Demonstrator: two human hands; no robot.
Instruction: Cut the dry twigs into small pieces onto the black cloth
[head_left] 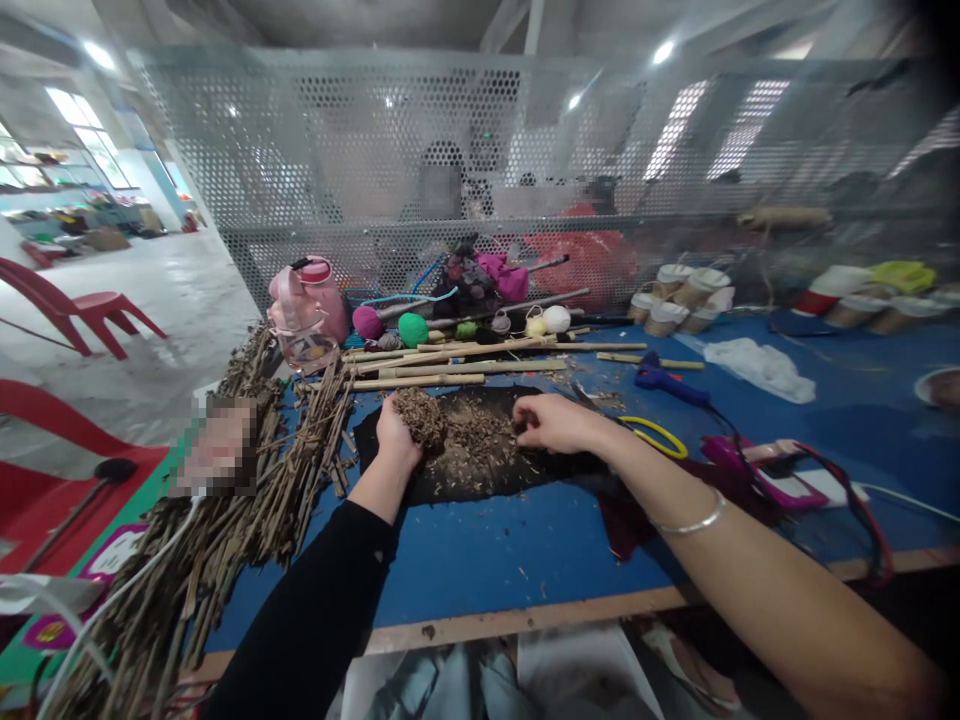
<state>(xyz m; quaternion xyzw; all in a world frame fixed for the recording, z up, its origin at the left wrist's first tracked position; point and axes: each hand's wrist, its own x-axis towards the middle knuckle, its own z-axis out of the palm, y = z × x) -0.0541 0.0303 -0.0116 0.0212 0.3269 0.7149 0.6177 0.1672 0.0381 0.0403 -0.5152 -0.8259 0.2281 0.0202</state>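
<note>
A black cloth (465, 488) lies on the blue table, with loose brown plant shreds (480, 432) scattered over its middle. At the cloth's left end, my left hand (396, 440) is closed around a rounded clump of brown shreds (420, 416). My right hand (551, 422) is over the right end of the cloth, its fingers bent and pressed together. Something dark shows at those fingertips, too small to make out. The two hands are apart, with the loose shreds between them.
Bundled dry twigs (300, 470) line the left side. Bamboo sticks (457, 366), yarn balls (413, 329) and a pink jug (307, 310) stand behind the cloth. To the right are a blue glue gun (667, 382), a yellow ring (660, 440), a white plastic bag (759, 368) and cables.
</note>
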